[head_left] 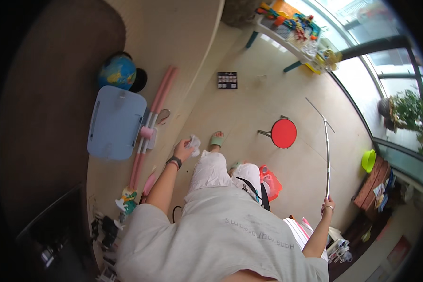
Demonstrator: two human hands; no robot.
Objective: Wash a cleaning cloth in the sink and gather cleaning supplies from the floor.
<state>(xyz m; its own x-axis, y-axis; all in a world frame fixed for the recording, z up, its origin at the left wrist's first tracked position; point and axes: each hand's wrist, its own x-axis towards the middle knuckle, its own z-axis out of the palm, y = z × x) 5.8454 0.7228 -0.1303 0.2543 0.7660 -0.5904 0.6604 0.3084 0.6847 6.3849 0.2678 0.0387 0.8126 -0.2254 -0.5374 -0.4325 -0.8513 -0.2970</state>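
My left hand (184, 149) grips a crumpled white cloth or tissue (194, 145) out to my left, above the floor beside my left leg. Far to the right, my right hand (327, 206) is wrapped around the lower end of a telescopic silver pole (327, 158). This pole ends in a thin T-shaped crossbar (320, 114), which looks like a window squeegee. Between the pole and my legs stands a folding stool with a round red seat (283, 133).
A toy-covered white table (275, 33) stands ahead by the windows. Leftward are a light-blue folding desk (116, 123), a globe (118, 72) and pink-and-white poles (151, 123). A red plastic bag (273, 185) lies beside my right leg. Dark printed card (227, 80) lies on the floor.
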